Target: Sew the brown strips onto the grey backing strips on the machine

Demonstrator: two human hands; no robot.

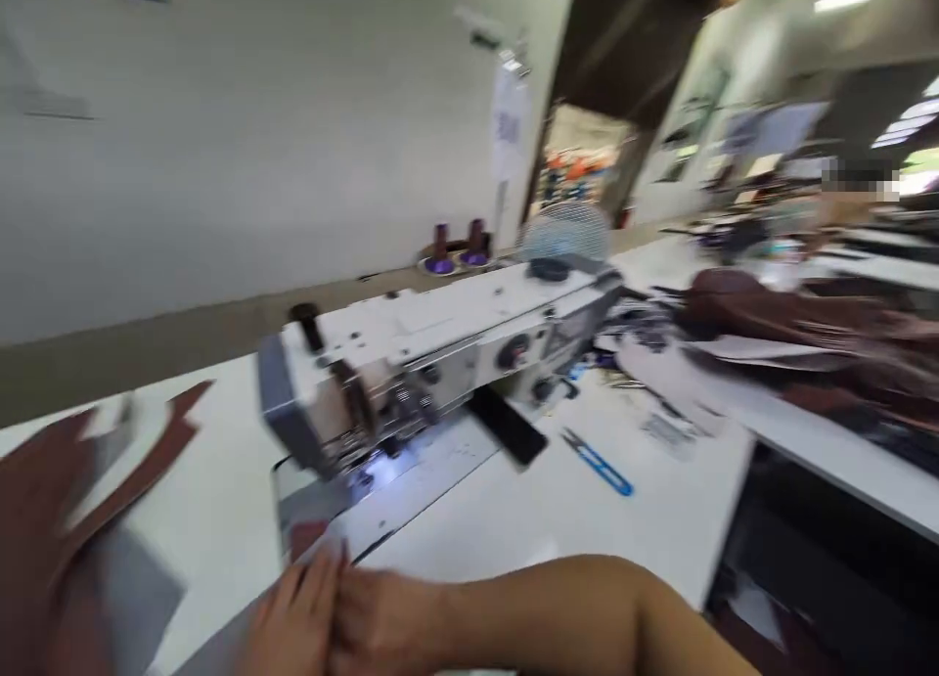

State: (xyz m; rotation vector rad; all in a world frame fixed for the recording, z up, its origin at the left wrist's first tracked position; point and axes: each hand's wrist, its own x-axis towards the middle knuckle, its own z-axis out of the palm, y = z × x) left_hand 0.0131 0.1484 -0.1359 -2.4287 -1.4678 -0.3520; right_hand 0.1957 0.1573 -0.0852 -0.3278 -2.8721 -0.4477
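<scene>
Left hand and right hand meet at a grey piece, just before the sewing machine; blurred, can't tell whether either grips. Risk: uneven pull skews it, or a hand strays under the lit head.

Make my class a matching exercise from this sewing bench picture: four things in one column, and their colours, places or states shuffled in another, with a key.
Column one
1. Snips
2. Thread cones
3. Phone-like slab
4. Left hand and right hand

Column two
A. Purple, standing behind the sewing machine
B. Close together at the picture's bottom edge
C. Blue, lying on the white tabletop
D. Black, lying flat beside the machine

Right pairs: 1-C, 2-A, 3-D, 4-B
</scene>
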